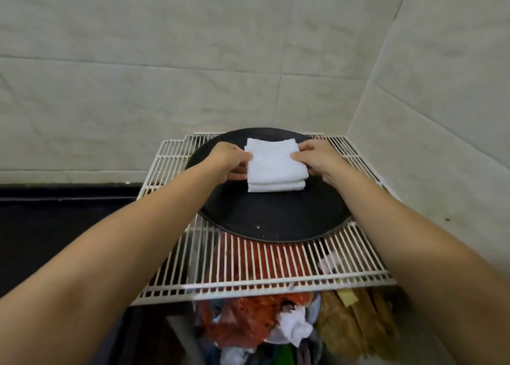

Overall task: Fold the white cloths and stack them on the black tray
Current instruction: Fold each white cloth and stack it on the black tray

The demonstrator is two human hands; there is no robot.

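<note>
White folded cloths [276,163], between both hands' grip

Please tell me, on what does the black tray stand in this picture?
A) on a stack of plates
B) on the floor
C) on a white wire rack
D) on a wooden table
C: the black tray lies on the white wire rack, whose bars show in front of it and at both sides, while both hands hold the folded white cloths on the tray.
</note>
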